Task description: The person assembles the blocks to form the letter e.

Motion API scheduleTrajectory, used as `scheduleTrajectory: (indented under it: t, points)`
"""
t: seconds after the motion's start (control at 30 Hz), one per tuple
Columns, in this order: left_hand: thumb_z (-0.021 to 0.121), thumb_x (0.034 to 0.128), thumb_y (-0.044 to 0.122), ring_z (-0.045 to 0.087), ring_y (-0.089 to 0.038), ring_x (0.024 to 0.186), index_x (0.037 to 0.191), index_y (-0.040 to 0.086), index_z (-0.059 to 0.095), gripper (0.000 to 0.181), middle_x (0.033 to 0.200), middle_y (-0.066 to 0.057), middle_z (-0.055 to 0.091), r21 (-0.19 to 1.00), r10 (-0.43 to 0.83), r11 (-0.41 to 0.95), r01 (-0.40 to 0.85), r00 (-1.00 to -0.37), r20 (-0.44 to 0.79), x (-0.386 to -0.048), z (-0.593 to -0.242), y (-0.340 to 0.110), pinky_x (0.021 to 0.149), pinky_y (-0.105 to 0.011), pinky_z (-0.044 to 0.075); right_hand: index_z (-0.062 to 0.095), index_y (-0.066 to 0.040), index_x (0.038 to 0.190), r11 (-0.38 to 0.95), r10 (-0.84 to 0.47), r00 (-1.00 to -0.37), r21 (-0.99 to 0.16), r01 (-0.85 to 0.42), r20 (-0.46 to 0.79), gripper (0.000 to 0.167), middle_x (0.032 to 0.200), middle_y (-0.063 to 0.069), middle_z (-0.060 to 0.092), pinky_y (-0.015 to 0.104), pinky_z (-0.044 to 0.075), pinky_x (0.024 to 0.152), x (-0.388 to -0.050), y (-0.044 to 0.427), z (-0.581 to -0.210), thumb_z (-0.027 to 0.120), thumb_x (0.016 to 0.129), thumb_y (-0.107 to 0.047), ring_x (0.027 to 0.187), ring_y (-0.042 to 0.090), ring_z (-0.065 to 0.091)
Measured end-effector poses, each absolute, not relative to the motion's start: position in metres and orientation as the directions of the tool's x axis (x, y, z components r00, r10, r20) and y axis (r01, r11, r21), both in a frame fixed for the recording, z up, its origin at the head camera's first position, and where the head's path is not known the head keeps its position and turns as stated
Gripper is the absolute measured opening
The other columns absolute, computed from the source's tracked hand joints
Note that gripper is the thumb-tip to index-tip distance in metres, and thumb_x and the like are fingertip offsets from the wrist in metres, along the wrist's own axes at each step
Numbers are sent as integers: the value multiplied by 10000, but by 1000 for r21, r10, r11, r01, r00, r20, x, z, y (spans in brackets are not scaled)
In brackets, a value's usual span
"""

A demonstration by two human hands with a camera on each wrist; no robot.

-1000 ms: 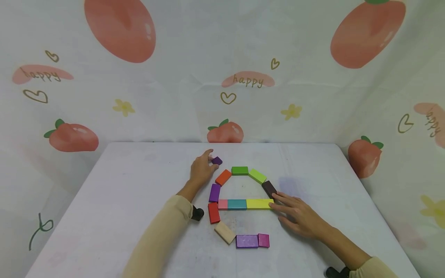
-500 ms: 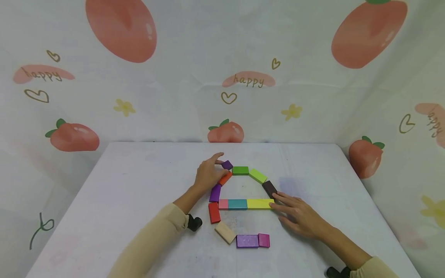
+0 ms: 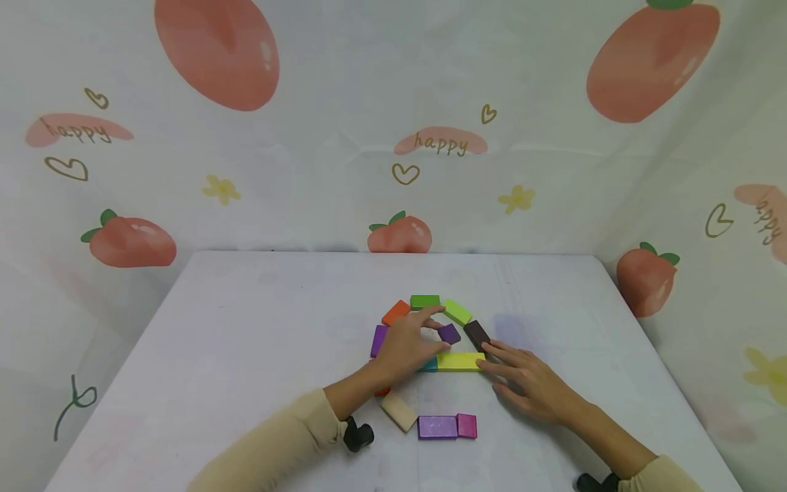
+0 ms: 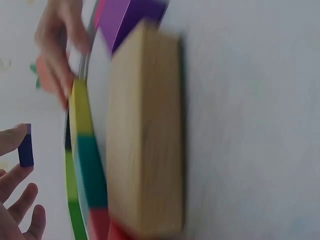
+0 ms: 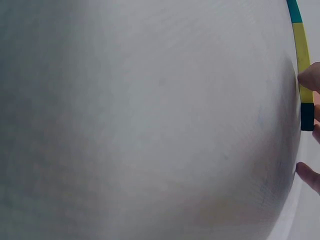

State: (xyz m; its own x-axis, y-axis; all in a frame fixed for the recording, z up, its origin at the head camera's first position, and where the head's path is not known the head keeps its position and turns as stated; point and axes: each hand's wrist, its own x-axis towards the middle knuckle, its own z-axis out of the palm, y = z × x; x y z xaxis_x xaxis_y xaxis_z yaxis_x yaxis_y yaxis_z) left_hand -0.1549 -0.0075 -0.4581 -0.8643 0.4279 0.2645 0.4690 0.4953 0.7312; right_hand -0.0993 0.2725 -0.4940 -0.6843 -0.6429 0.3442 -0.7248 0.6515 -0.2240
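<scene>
My left hand [image 3: 407,347] pinches a small dark purple block [image 3: 449,333] between thumb and finger. The left wrist view shows that same purple block [image 4: 26,151] held up off the table. It hangs inside the ring of blocks, above the yellow block [image 3: 462,362] and left of the dark brown block [image 3: 476,333]. My right hand [image 3: 530,380] lies at the ring's right side, fingers extended, with fingertips touching the ends of the yellow and dark brown blocks. My left hand hides the pink block and most of the red one in the head view.
Along the ring lie an orange block [image 3: 396,313], a green block [image 3: 425,302], a lime block [image 3: 457,311] and a violet block [image 3: 378,339]. Nearer are a plain wooden block [image 3: 398,412], a light purple block [image 3: 437,428] and a magenta block [image 3: 466,426]. The white table [image 3: 246,355] meets a printed cloth backdrop.
My left hand has carried the dark purple block from beyond the ring's upper left, over the orange block, rightward and nearer into the ring's inside. My right hand has stayed in place.
</scene>
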Motion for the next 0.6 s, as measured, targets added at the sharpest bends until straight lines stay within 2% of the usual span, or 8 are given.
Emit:
scheduleTrajectory:
  t: [0.13, 0.33, 0.6]
  points:
    - [821, 834, 243, 631, -174, 1131, 1399, 127, 563, 632, 1073, 52, 747, 719, 479, 492, 491, -842, 247, -138, -461, 3, 920, -333, 509, 671, -180, 1315, 649, -642, -680, -220, -728, 355, 524, 1443, 110, 546, 525, 485, 929, -99, 272, -494, 782, 803, -150, 1328, 332, 495]
    - [821, 835, 256, 646, -96, 1054, 1393, 139, 570, 623, 1052, 78, 746, 712, 530, 489, 505, -820, 217, -119, -466, 12, 905, -281, 506, 683, -175, 1296, 645, -640, -676, -222, -731, 364, 512, 1437, 110, 551, 515, 476, 930, -99, 272, -495, 790, 795, -151, 1328, 326, 497]
    - [837, 816, 272, 641, -50, 1048, 1390, 149, 570, 645, 1034, 105, 739, 710, 578, 465, 529, -789, 209, -101, -465, 20, 899, -240, 506, 672, -181, 1313, 638, -642, -666, -218, -739, 380, 544, 1430, 115, 556, 516, 469, 923, -98, 272, -495, 796, 785, -138, 1325, 326, 501]
